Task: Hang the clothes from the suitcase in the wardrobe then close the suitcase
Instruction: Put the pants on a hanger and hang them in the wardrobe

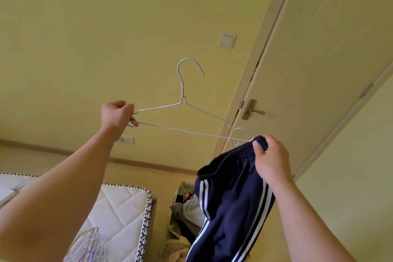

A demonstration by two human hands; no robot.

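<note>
Holding in your left hand: a thin white wire clothes hanger, raised in the middle of the frame with its hook pointing up against the yellow wall.
Left hand: your left hand sits left of centre; its fingers are curled tight and pinch the hanger's left end, where the shoulder wire bends into the lower bar.
Right hand: your right hand is right of centre and lower in the frame; its fingers are closed round the elastic waistband of the trousers, thumb pressed on the band.
Trousers: a pair of navy blue track trousers with white side stripes hangs from your right hand down to the bottom edge of the frame, the waist gaping open to the left.
Hanger and trousers: the hanger's right end lies just beside the waistband at your thumb; you cannot tell whether it touches the cloth.
Suitcase: an open suitcase sits at bottom centre, partly hidden behind the trousers, with crumpled clothes in it.
Bed: a white quilted mattress with a black-and-white patterned edge fills the lower left, beside the suitcase.
Spare hangers: a pile of wire hangers lies on the mattress at the bottom left.
Background: a pale door with a metal lever handle on the right; a light switch above centre.
</note>
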